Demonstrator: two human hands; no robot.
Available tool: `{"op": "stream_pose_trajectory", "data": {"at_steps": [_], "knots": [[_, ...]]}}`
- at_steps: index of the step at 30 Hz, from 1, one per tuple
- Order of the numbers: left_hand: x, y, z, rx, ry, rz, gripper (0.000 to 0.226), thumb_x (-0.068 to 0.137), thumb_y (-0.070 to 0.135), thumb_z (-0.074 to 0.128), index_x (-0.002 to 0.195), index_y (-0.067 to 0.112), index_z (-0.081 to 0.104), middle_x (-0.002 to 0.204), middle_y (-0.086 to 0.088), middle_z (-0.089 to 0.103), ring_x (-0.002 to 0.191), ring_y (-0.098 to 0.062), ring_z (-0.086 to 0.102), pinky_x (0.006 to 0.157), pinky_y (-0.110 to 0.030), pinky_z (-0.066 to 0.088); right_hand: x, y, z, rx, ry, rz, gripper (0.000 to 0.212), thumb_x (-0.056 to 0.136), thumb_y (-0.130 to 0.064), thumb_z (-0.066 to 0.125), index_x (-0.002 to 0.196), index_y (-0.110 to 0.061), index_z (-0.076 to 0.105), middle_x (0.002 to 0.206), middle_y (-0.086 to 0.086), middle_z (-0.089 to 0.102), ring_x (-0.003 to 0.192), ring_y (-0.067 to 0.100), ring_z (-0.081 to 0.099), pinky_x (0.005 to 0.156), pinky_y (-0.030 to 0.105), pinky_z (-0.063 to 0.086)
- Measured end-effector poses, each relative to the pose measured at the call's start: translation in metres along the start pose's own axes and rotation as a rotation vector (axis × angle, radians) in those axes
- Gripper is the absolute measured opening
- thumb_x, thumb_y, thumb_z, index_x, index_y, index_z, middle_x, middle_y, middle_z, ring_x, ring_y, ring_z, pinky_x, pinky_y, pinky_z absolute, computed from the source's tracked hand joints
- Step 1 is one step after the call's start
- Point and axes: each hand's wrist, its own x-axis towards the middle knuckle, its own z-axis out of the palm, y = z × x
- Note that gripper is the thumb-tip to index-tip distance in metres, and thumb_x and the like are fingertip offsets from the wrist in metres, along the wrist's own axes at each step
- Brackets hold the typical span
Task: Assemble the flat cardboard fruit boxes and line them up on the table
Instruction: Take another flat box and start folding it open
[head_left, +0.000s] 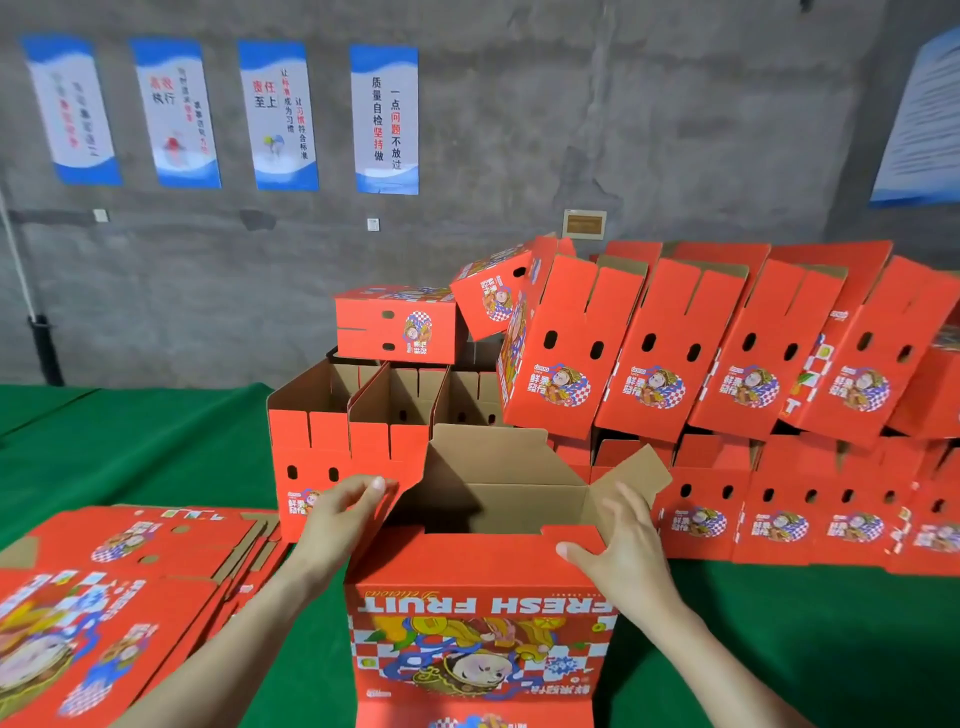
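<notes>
A red printed fruit box (480, 618) stands opened out in front of me on the green table (135, 447), its brown inside showing and its flaps up. My left hand (345, 512) pinches the box's left side flap near its top edge. My right hand (621, 545) lies on the right side, fingers along the brown right flap and thumb on the red near flap. A pile of flat box blanks (119, 582) lies at my lower left. Assembled boxes (727, 499) stand in a row behind, with more stacked on top.
Open-topped boxes (358, 415) stand just behind the one I hold. Tilted boxes (670, 353) lean along the upper row to the right. One closed box (397, 325) sits on top. A concrete wall with posters (384, 119) is behind the table.
</notes>
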Motion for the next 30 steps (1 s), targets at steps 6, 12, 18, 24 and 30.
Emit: {"op": "stream_pose_trajectory", "data": {"at_steps": [6, 12, 18, 24, 30], "knots": [[0.036, 0.013, 0.008, 0.017, -0.185, -0.098, 0.016, 0.100, 0.024, 0.045, 0.090, 0.017, 0.056, 0.093, -0.005, 0.058, 0.083, -0.017, 0.051, 0.074, -0.030, 0.039, 0.010, -0.003, -0.012, -0.086, -0.162, -0.027, 0.062, 0.082, -0.049, 0.066, 0.139, -0.037, 0.046, 0.119, -0.010, 0.059, 0.112, 0.010, 0.053, 0.096, 0.028, 0.043], [0.055, 0.033, 0.002, 0.179, -0.402, 0.123, 0.030, 0.089, -0.012, 0.044, 0.088, 0.014, 0.058, 0.104, -0.001, 0.057, 0.093, -0.015, 0.055, 0.072, -0.022, 0.044, 0.018, -0.002, -0.011, -0.162, -0.191, -0.053, 0.072, 0.082, -0.054, 0.063, 0.145, -0.036, 0.034, 0.086, -0.011, 0.061, 0.113, 0.020, 0.058, 0.106, 0.037, 0.041], [0.066, 0.048, 0.010, 0.348, -0.548, 0.423, 0.048, 0.084, -0.020, 0.040, 0.103, 0.015, 0.066, 0.118, 0.001, 0.058, 0.113, 0.001, 0.051, 0.094, -0.020, 0.039, 0.024, 0.004, -0.012, -0.141, -0.233, -0.092, 0.077, 0.079, -0.056, 0.065, 0.145, -0.047, 0.027, 0.117, -0.009, 0.062, 0.118, 0.021, 0.052, 0.099, 0.036, 0.046], [0.096, 0.050, 0.017, 0.731, -0.729, 0.263, 0.059, 0.094, -0.003, 0.038, 0.144, 0.029, 0.039, 0.149, 0.004, 0.037, 0.142, -0.016, 0.021, 0.116, -0.029, 0.019, 0.022, 0.019, -0.013, -0.072, -0.245, -0.141, 0.087, 0.078, -0.054, 0.068, 0.148, -0.044, 0.020, 0.070, -0.024, 0.031, 0.088, 0.008, 0.041, 0.082, 0.023, 0.044], [0.087, 0.030, 0.013, 0.395, -0.855, -0.029, 0.080, 0.092, -0.002, 0.054, 0.151, 0.032, 0.013, 0.156, 0.010, 0.016, 0.143, -0.012, 0.018, 0.114, -0.028, 0.018, 0.017, 0.029, -0.013, -0.071, -0.218, -0.163, 0.081, 0.077, -0.055, 0.069, 0.145, -0.046, 0.024, 0.081, -0.022, 0.044, 0.072, -0.002, 0.045, 0.065, 0.018, 0.041]]}}
